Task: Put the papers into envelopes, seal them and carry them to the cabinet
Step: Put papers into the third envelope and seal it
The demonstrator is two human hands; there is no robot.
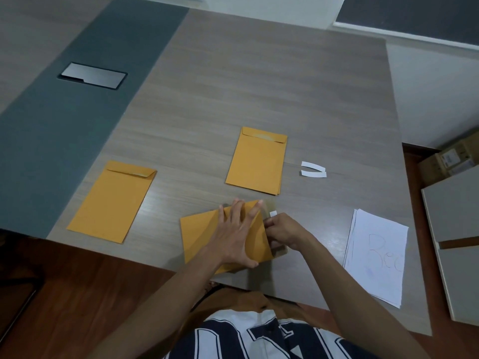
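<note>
A yellow-brown envelope (199,230) lies near the table's front edge, its flap end turned to the right. My left hand (237,235) presses flat on it with fingers spread. At the flap, my right hand (281,233) pinches a small white strip (273,213) of backing paper. A stack of yellow-brown envelopes (256,161) sits further back in the middle. One more envelope (111,202) with its flap folded down lies to the left. White papers (375,257) with faint writing are stacked at the right.
Two curled white strips (313,169) lie right of the middle stack. A metal cable-port lid (93,75) sits in the table's dark grey band at back left. A light cabinet or board (456,242) and cardboard boxes (451,161) stand at the right.
</note>
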